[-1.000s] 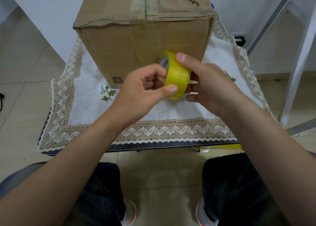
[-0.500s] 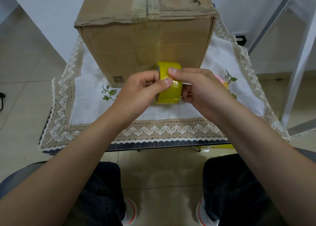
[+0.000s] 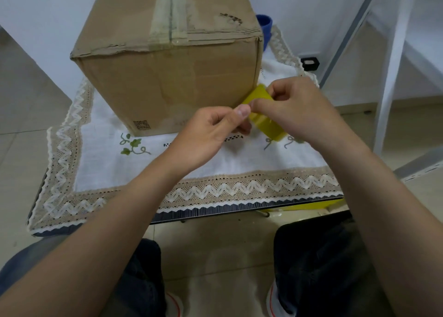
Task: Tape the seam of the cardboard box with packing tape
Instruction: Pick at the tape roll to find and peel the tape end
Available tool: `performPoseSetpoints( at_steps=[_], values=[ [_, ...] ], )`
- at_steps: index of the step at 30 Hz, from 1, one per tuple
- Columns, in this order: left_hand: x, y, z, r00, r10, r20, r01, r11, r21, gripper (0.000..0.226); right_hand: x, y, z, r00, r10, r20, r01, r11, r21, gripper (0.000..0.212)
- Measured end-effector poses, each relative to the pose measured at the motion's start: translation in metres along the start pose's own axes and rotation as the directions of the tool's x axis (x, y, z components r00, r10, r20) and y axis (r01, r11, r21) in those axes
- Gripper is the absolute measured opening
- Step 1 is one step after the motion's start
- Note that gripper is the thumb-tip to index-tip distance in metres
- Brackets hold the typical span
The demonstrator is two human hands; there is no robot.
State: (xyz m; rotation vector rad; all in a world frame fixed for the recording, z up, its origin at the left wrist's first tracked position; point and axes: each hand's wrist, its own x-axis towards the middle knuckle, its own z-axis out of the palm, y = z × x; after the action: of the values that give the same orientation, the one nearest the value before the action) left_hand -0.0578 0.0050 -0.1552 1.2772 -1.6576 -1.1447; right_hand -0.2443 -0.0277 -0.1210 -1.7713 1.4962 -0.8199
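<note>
**Near the box's right corner, tape roll in both our hands**

Just off the near right corner of the cardboard box (image 3: pixel 167 82), we hold the yellow packing tape roll (image 3: pixel 262 115) above the bench (image 3: pixel 215 211). Our right hand (image 3: pixel 294 110) is closed around the roll from the right; our left hand (image 3: pixel 211 134) pinches at its near left edge with thumb and forefinger, seemingly picking for the free end, though we cannot see whether any tape has lifted.

The seam (image 3: pixel 170 10) lies up and to the far left of both hands, on the box's top face. Its long axis runs from the near edge away from us, roughly along our line of sight. Our left hand sits nearer to its near end.

The seam already carries a strip of pale, worn tape, and the near top edge of the box looks ragged and creased. The roll appears glossy and translucent.
</note>
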Motion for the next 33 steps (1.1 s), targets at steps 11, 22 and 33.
performPoseSetpoints(
  at_steps=[11, 22, 33],
  values=[
    [0.011, -0.026, 0.017, 0.990, -0.139, 0.013, 0.138, 0.989, 0.059, 0.042, 0.041, 0.065, -0.013, 0.952, -0.155, -0.263, -0.011, 0.844, -0.536, 0.040],
    [0.007, -0.028, 0.014, 0.985, -0.172, 0.032, 0.169, 0.983, 0.065, 0.046, 0.044, 0.069, -0.005, 0.968, -0.045, -0.245, -0.107, 0.814, -0.571, 0.037],
    [0.005, -0.028, 0.013, 0.981, -0.187, 0.047, 0.184, 0.981, 0.059, 0.047, 0.035, 0.045, -0.008, 0.951, -0.174, -0.257, -0.006, 0.819, -0.574, 0.018]
  ],
)
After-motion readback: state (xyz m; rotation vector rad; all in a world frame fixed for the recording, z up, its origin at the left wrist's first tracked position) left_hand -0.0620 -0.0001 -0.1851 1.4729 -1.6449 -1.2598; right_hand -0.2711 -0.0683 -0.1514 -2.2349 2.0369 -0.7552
